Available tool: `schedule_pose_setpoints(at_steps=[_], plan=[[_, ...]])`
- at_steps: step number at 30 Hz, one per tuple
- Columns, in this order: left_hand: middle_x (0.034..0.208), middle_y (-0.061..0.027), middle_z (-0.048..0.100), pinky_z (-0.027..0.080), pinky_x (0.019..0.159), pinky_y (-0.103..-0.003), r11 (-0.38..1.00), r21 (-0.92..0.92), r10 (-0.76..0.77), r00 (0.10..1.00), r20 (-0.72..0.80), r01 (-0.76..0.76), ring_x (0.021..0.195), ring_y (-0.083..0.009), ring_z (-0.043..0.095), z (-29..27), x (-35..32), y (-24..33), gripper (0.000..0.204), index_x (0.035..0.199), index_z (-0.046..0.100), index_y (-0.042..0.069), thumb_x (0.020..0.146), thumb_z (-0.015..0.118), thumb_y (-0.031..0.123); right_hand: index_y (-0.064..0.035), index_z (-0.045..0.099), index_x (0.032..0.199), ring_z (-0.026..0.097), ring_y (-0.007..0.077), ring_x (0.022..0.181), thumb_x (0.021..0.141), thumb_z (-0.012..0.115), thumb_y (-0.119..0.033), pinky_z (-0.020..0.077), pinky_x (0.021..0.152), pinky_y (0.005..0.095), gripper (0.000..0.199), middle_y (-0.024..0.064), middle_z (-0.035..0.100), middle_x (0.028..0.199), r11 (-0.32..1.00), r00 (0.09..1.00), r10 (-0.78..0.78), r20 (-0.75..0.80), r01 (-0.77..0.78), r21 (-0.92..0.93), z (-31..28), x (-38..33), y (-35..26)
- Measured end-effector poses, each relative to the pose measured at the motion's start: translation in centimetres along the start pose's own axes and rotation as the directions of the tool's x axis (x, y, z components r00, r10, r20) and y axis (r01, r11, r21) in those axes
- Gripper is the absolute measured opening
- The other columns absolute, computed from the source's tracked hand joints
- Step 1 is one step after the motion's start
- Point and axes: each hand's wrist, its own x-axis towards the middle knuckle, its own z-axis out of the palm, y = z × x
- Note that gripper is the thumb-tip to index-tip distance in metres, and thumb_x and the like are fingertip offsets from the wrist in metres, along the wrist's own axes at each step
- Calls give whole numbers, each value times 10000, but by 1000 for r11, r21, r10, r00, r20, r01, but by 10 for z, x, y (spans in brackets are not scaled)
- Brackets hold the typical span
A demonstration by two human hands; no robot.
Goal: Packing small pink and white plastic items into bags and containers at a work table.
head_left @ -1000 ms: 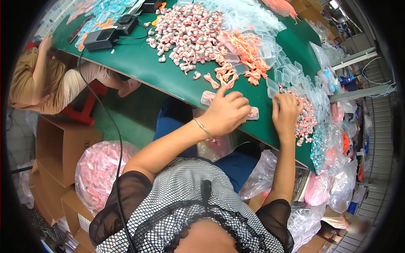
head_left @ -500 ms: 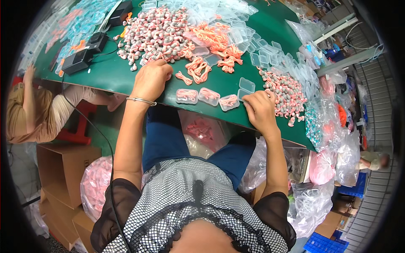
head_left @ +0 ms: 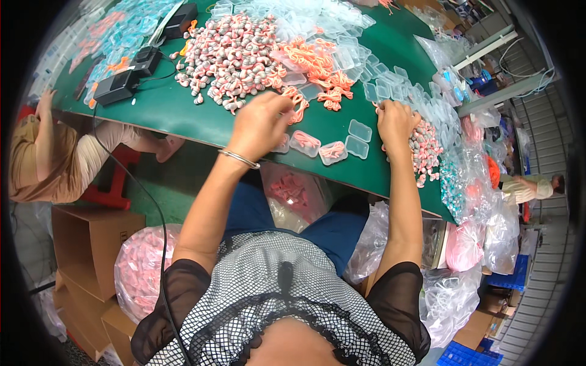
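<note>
My left hand (head_left: 262, 125), slightly blurred, is over the front of the table with its fingers curled together; anything inside them is hidden. It covers part of a small clear box and is beside folded orange cord bundles (head_left: 299, 107). My right hand (head_left: 397, 125) has its fingers bent downward at the left edge of a smaller pile of pink-and-grey pieces (head_left: 427, 146); what they pinch cannot be made out. Between the hands are small clear boxes (head_left: 305, 143) holding pink cord, and an open clear box (head_left: 358, 140) without cord in it.
A big heap of pink-and-grey knotted pieces (head_left: 229, 55) lies at the back left of the green table (head_left: 152, 113). Clear plastic boxes (head_left: 323, 21) spread behind and to the right. Black devices (head_left: 116, 87) with a cable stand left. Another person (head_left: 49, 158) sits at far left.
My left hand has moved right, from the front of the big heap toward the cord bundles and boxes. My right hand has left the open clear box and moved up and right to the smaller pile.
</note>
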Motion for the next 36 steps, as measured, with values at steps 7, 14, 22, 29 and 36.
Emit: schedule_pose_setpoints(at_steps=[7,14,22,29,36], plan=[[881,-104,674,519,727,-427,975,-191,-72,974,215,114,849,-312,660,55,7,46,141,884,697,78,820,719,202,-128,673,848,600,212,899,808,715,-160,322,954,497,66,15,666,849,959,988,-26,-150,67,276,-34,-37,-6],[847,-78,656,439,741,-439,999,-39,-17,958,285,29,885,-293,636,99,15,61,139,880,718,103,812,732,223,-131,666,843,606,196,917,770,738,-93,320,985,450,110,-4,660,866,883,976,-137,-168,197,426,-66,-84,-32],[841,-61,631,396,760,-429,975,207,15,957,291,-79,885,-276,614,107,14,64,176,876,715,122,769,705,261,-115,669,876,602,219,917,796,711,-76,333,975,471,99,18,650,875,864,964,-249,-98,266,428,-60,-85,-31],[976,-76,629,394,771,-448,979,181,36,950,311,-97,931,-271,606,101,11,66,335,1036,682,132,728,724,258,-98,662,883,612,240,907,800,662,-44,350,959,429,99,40,659,872,826,981,-190,-26,174,536,-63,-74,-26],[941,-68,589,398,743,-432,954,270,64,965,253,-134,899,-261,591,111,2,68,215,915,656,122,721,716,191,-128,702,973,636,240,923,833,689,-126,382,893,416,140,23,686,907,770,992,-98,80,25,637,-22,-13,-31]])
